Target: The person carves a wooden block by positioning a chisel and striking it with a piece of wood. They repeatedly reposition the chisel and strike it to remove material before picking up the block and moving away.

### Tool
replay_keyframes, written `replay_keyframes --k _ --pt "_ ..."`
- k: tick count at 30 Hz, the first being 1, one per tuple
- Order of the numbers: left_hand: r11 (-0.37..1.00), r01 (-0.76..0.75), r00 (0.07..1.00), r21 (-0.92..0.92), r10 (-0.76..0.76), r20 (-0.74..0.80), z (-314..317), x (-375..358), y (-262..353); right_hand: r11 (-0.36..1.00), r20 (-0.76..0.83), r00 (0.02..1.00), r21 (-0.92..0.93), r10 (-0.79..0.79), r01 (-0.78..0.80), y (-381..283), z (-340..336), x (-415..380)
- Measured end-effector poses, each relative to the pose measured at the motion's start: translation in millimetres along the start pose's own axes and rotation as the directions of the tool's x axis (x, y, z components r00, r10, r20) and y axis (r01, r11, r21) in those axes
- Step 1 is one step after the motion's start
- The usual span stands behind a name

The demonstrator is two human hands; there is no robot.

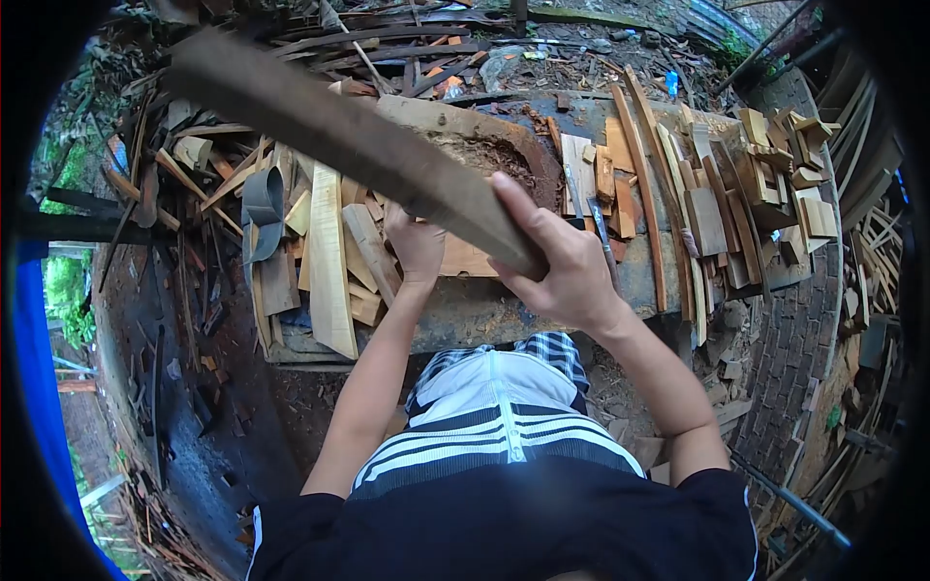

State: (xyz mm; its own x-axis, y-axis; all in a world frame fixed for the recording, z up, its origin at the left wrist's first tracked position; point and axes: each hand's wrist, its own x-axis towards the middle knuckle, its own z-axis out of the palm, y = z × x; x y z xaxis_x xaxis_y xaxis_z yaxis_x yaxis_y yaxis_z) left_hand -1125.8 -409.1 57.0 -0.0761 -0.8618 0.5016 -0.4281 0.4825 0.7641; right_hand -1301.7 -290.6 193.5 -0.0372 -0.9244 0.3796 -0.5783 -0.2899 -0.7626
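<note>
A long, dark, rough wooden plank (358,145) slants across the view, raised above the workbench (446,320). My right hand (562,257) is closed round its near end, with the thumb on the upper face. Farther along, my left hand (417,247) grips the plank from below, its fingertips mostly hidden behind the wood. Under the plank lies a hollowed wood block (465,121) with shavings in it. Close by my left hand rests a short board (371,242); a blade-like tool (603,237) lies to the right of my right hand.
A pale board (329,261) and a curled grey strip (262,213) lie on the bench's left. Long strips (639,194) and stacked offcuts (765,184) cover its right. Scrap wood (417,58) is heaped behind. A blue sheet (44,416) hangs at far left.
</note>
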Motion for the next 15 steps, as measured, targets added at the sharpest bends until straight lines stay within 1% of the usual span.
replay_keyframes --k 1,2,3,4,5,6,7,8,9,10,11,12,13,14,15 --pt "1.0 0.028 1.0 0.015 -0.027 -0.006 -1 -1 0 0.984 0.16 0.985 -0.175 0.06 -0.032 2 -5 0" --pt "0.999 0.035 0.999 0.014 -0.035 -0.013 -1 -3 0 0.938 0.31 0.94 -0.344 0.143 -0.029 3 -10 1" --pt "0.994 0.1 0.995 -0.053 -0.1 0.013 -5 -2 3 0.944 0.4 0.872 -0.279 0.283 -0.179 3 -14 7" --pt "0.979 0.166 0.986 -0.117 -0.161 0.045 -9 0 6 0.914 0.387 0.861 -0.358 0.331 -0.19 -10 -17 12" --pt "0.968 0.21 0.978 -0.139 -0.21 0.016 -8 2 10 0.95 0.315 0.924 -0.285 0.218 -0.127 -13 -16 14" --pt "0.965 0.225 0.974 -0.137 -0.225 0.014 -7 -1 5 0.975 0.237 0.965 -0.215 0.112 -0.06 -15 -14 13" --pt "0.989 0.145 0.989 -0.041 -0.146 -0.019 -2 -1 -2 0.975 0.251 0.962 -0.215 0.111 -0.056 -15 -10 12" --pt "0.996 0.062 0.997 0.059 -0.059 -0.046 -1 1 -8 0.992 0.171 0.985 -0.122 -0.018 0.04 -16 -4 12" --pt "0.994 -0.073 0.993 0.079 0.08 -0.088 -1 2 -8 0.989 0.077 0.987 -0.032 -0.142 0.145 -16 2 12" --pt "0.994 -0.071 0.992 0.086 0.079 -0.099 -2 1 -7 0.987 0.083 0.985 -0.028 -0.153 0.155 -13 3 12" --pt "0.999 0.022 0.997 -0.024 -0.024 -0.068 -3 -4 -5 0.98 0.278 0.96 -0.19 -0.008 0.063 -9 1 10" --pt "0.984 0.117 0.992 -0.133 -0.121 -0.02 -4 -8 -4 0.931 0.429 0.887 -0.365 0.168 0.0 -8 0 9" --pt "0.949 0.135 0.99 -0.284 -0.144 -0.01 -5 -8 -5 0.936 0.452 0.872 -0.35 0.19 -0.023 -12 2 9" --pt "0.948 0.13 0.99 -0.291 -0.142 -0.019 1 -7 -13 0.947 0.414 0.897 -0.321 0.153 -0.013 -19 5 6" --pt "0.98 0.126 0.991 -0.156 -0.132 -0.031 9 -15 -26 0.956 0.388 0.918 -0.291 0.081 0.038 -26 6 3"
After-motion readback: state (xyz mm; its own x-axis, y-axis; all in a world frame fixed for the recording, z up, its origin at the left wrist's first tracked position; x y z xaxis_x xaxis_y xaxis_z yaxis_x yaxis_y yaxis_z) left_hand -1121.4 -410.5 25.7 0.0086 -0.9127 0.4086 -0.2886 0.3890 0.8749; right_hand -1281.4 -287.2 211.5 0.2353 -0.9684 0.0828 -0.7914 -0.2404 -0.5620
